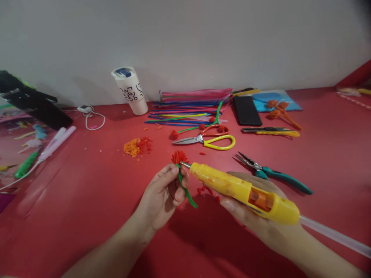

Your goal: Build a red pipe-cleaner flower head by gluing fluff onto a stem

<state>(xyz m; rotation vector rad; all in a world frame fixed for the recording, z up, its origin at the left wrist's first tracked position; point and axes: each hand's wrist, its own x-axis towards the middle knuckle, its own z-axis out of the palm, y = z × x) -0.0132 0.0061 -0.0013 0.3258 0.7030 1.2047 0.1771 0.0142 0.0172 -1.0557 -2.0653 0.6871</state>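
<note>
My left hand (pixel 166 187) pinches a pipe-cleaner flower by its green stem (pixel 188 195), just under the fluffy red flower head (pixel 179 156). In my right hand (pixel 255 220) is a yellow glue gun (pixel 232 185), with a clear glue stick (pixel 333 233) sticking out of its back. The metal nozzle (pixel 185 165) points left at the base of the red head; whether it touches cannot be made out. Small red pieces (pixel 205 189) lie on the table under the gun. Part of my right hand's fingers is hidden behind the gun.
Scissors (pixel 203 139) and pliers (pixel 269 173) lie beyond my hands on the red table (pixel 101 200). Orange and red trimmings (pixel 133 147) form a small heap. Farther back are pipe cleaners (pixel 185 112), a tumbler (pixel 131 92), and a phone (pixel 247 111). A pink tool (pixel 58 143) with a cord lies left.
</note>
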